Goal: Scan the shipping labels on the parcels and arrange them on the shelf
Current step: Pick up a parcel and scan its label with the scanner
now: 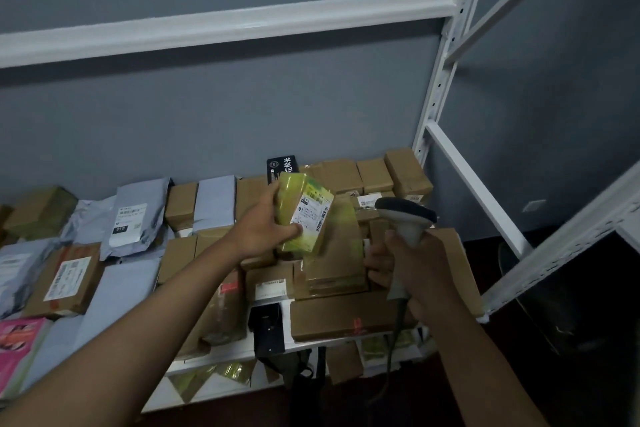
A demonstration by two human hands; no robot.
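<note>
My left hand (265, 224) grips a yellow-green parcel (304, 215) above the shelf, its white shipping label (311, 214) turned toward me. My right hand (410, 265) grips the handle of a grey barcode scanner (405, 215), whose dark head sits just right of the parcel at about the same height. The scanner's cable hangs down below my wrist. Beneath both hands the white shelf (228, 350) is packed with brown cardboard boxes (346, 319) and grey mailer bags (136, 218).
A white shelf upright (440, 73) and diagonal braces stand at the right. A white beam (225, 26) crosses above. A black box (282, 166) stands at the back, a black device (266, 328) at the shelf's front edge, pink packets (17, 340) at the far left.
</note>
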